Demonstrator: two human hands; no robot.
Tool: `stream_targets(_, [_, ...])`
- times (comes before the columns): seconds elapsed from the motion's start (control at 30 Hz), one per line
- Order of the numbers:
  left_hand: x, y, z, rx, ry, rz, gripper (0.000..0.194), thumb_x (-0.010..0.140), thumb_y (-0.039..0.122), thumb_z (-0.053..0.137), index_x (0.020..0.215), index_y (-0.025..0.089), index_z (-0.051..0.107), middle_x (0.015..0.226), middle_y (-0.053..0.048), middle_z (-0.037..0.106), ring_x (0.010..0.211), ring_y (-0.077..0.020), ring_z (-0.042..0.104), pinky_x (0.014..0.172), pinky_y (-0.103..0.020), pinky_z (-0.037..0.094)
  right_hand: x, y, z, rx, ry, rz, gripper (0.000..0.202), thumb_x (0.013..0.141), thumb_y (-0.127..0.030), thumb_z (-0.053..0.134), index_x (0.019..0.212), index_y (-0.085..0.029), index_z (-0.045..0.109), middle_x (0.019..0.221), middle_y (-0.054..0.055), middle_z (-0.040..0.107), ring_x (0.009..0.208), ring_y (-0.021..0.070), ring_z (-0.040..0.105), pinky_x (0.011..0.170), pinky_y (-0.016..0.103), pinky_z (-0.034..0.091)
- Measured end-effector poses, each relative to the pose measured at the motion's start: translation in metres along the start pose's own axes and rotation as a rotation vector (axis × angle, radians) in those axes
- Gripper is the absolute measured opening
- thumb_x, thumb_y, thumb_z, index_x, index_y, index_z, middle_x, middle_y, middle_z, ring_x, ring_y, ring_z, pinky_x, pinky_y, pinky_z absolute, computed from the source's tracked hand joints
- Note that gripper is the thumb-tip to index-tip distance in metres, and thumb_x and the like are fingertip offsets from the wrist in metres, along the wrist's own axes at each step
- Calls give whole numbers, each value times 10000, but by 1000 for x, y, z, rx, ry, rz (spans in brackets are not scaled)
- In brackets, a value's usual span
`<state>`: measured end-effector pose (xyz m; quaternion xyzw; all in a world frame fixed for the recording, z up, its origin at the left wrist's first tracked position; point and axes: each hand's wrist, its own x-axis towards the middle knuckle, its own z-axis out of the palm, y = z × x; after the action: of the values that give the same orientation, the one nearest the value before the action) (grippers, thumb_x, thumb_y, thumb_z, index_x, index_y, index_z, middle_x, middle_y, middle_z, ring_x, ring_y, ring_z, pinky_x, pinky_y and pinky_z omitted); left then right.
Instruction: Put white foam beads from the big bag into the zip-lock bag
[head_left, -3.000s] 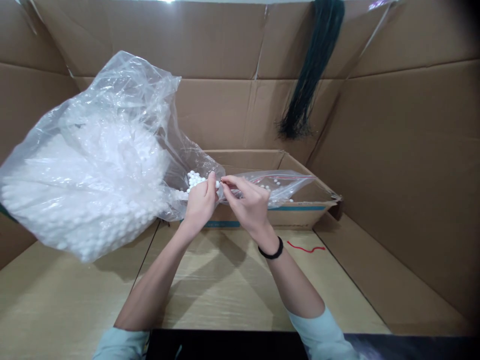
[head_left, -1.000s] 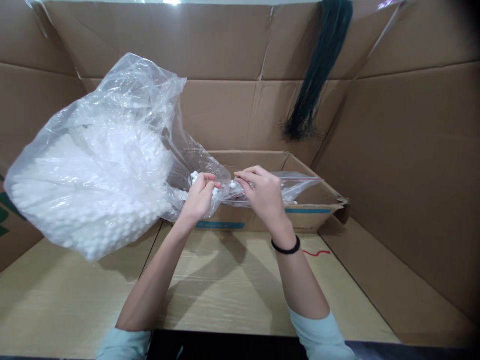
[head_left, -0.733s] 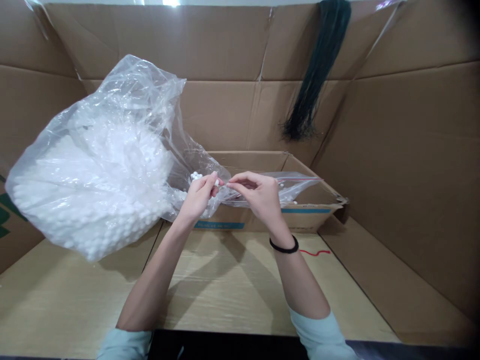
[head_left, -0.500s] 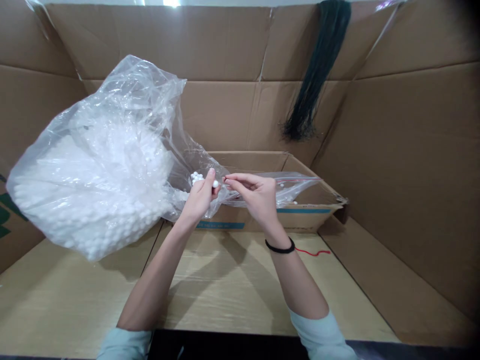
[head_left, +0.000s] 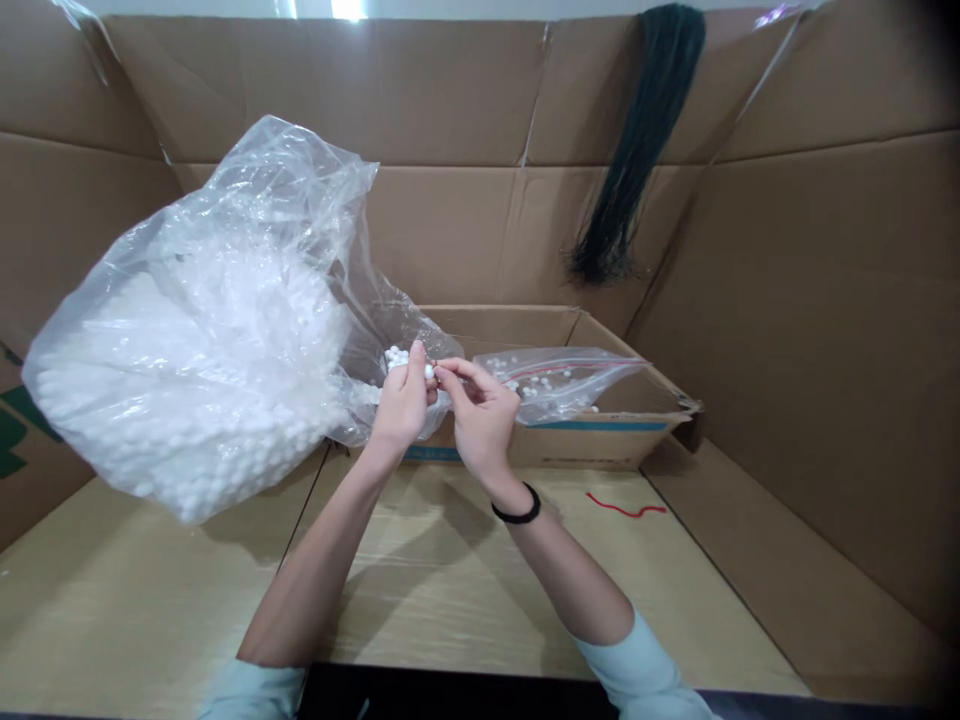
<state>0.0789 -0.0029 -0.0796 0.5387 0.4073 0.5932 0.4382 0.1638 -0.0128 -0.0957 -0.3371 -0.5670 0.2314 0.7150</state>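
My left hand [head_left: 403, 398] is closed around several small white balls [head_left: 395, 356], with one white ball [head_left: 429, 371] at its thumb and fingertips. My right hand [head_left: 482, 410], a black band on its wrist, pinches right beside that ball; what its fingertips hold is too small to make out. To the left is a big clear plastic bag [head_left: 195, 340] full of white balls, its mouth reaching behind my left hand. Just right of my right hand, a clear zip bag [head_left: 574, 375] with a red seal line and scattered white balls lies across a cardboard box [head_left: 600, 440].
A red string [head_left: 626, 510] lies on the wooden table [head_left: 450, 610] at the right. Dark green strands [head_left: 637, 150] hang over the back cardboard wall [head_left: 442, 90]. Another cardboard wall [head_left: 840, 380] stands on the right.
My right hand has moved left, so its fingertips now meet the ball at my left hand. More of the zip bag and the red string now shows. My left hand stays nearly in place.
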Motion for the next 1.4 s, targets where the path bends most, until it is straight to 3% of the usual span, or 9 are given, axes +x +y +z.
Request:
stream_targets(0.33, [0, -4, -2, 101, 64, 41, 477, 899, 475, 290, 526, 183, 347, 449, 42, 332, 423, -66, 288, 434, -224, 218, -6, 6, 3, 28, 30, -125, 135, 785, -160, 602, 812, -219, 720, 875, 8, 726, 822, 142, 666, 794, 278, 536])
stream_targets(0.83, [-2, -3, -1, 148, 106, 68, 479, 894, 479, 291, 534, 179, 389, 462, 18, 413, 446, -82, 365, 463, -221, 288, -5, 9, 2, 27, -18, -253, 165, 806, -134, 586, 808, -232, 719, 887, 13, 722, 852, 138, 656, 820, 297, 522])
stream_targets(1.13, [-2, 1, -2, 130, 62, 51, 480, 889, 483, 306, 514, 186, 345, 441, 32, 345, 416, -72, 295, 423, -222, 225, -2, 9, -1, 10, -52, -225, 132, 808, -184, 590, 815, -231, 713, 911, 21, 715, 875, 147, 654, 817, 295, 528])
stream_targets(1.23, [-3, 3, -2, 76, 48, 30, 467, 887, 481, 314, 544, 177, 398, 465, 29, 372, 429, -75, 313, 422, -217, 244, -2, 9, -1, -12, -68, -178, 184, 817, -235, 581, 964, -244, 692, 975, 29, 710, 877, 153, 663, 807, 303, 541])
stream_targets(1.4, [-3, 4, -4, 129, 119, 62, 450, 882, 476, 342, 550, 178, 403, 490, 25, 404, 466, -82, 358, 444, -215, 277, -4, 11, -1, -125, -88, -339, 214, 810, -218, 586, 985, -262, 700, 1025, 27, 707, 965, 172, 646, 888, 337, 513])
